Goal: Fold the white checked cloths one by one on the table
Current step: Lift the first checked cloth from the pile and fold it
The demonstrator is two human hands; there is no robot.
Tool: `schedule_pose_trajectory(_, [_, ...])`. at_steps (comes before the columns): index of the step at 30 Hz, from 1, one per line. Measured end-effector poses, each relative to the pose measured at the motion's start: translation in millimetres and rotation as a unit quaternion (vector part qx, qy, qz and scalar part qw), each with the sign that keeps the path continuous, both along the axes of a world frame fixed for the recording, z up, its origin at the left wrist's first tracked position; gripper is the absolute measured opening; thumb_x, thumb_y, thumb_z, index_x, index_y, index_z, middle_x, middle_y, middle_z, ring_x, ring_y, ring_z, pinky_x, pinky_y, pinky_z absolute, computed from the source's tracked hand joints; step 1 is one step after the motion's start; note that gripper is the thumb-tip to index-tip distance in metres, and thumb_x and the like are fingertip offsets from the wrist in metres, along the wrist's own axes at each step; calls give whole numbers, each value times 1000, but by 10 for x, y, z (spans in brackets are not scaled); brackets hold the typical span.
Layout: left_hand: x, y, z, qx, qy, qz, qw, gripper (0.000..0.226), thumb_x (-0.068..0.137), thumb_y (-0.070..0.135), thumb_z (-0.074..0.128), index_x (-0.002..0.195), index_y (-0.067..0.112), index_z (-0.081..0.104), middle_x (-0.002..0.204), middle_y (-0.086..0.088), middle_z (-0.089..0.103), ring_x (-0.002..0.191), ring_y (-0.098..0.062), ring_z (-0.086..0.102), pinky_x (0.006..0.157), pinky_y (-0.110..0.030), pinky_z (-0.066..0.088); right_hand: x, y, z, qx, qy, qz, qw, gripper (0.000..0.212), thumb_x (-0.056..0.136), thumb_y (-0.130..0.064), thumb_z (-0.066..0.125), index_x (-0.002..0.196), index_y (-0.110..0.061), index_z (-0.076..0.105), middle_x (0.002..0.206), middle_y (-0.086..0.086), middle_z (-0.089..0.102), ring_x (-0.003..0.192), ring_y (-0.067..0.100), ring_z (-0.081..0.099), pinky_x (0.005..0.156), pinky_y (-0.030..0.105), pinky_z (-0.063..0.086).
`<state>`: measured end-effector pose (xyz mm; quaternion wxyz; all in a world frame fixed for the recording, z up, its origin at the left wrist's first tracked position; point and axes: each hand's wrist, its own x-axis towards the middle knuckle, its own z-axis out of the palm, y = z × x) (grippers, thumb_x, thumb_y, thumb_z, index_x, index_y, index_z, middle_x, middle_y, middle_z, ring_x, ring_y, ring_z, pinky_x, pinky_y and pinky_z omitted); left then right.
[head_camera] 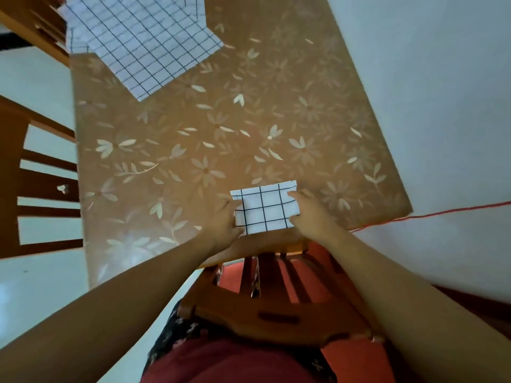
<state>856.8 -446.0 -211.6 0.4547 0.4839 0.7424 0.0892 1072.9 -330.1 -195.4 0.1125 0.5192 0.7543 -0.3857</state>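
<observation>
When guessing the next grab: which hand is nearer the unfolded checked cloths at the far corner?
Left. The left hand, on the folded cloth's left edge, sits nearer the unfolded cloths; the right hand, on its right edge, lies farther away.

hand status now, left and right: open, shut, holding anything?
Left hand: pinching the left edge of the folded cloth.
Right hand: on its right edge; pinching or pressing cannot be told.
</observation>
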Motion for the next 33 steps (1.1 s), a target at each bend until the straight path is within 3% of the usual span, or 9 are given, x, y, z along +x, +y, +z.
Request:
schedule_pose_trajectory(5, [223,58,-224,-31,14,40,999,77,89,8,71,156,13,33,157,-9,34,136,-31,46,107,-35,41,16,107,-240,1,-36,56,998,72,90,-7,61,156,-16,34,157,9,34,127,34,53,99,37,48])
schedule_pose_trajectory(11, [269,23,-378,-65,105,6,992,77,93,22,71,157,21,29,151,-10,30,119,-36,58,92,-39,48,-31,109,-452,-2,-35,78,996,74,90,-1,56,157,-16,27,156,11,30,126,37,53,99,43,49])
schedule_pose_trajectory(15, [249,-45,-435,-91,175,-19,980,73,95,37,65,156,25,26,141,-12,31,110,-37,60,85,-45,53,82,85,-556,71,-103,121,985,82,93,-31,66,159,-20,19,142,15,33,123,36,46,101,48,46])
schedule_pose_trajectory(18, [261,-101,-490,-8,290,-53,956,66,92,34,65,150,15,40,134,-16,44,114,-38,56,86,-48,54,130,44,-639,193,-96,172,961,76,90,-44,65,154,-14,35,142,19,41,125,38,46,99,54,47])
schedule_pose_trajectory(20, [287,-93,-563,55,339,-98,934,67,88,34,69,147,9,49,142,-22,51,126,-41,55,92,-49,51,81,28,-706,240,-52,222,944,70,91,-45,63,150,-12,45,154,19,40,138,40,43,106,56,45])
schedule_pose_trajectory(23, [339,-11,-733,104,330,-125,930,70,93,40,59,152,5,43,158,-26,38,145,-43,39,107,-53,45,-32,64,-856,272,-7,320,908,69,96,-47,55,153,-11,42,164,15,31,154,35,25,123,54,26])
schedule_pose_trajectory(26, [369,49,-912,112,320,-142,930,74,98,51,37,158,7,32,163,-24,29,151,-42,30,117,-56,34,-48,132,-988,276,-16,364,889,74,98,-55,47,157,-12,35,168,12,24,157,34,16,124,56,17])
schedule_pose_trajectory(33, [390,13,-1051,158,311,-203,915,75,103,56,24,160,7,27,166,-23,22,155,-39,21,120,-60,26,117,162,-1093,306,-15,377,874,77,96,-60,48,154,-11,41,161,22,35,154,37,24,123,62,15])
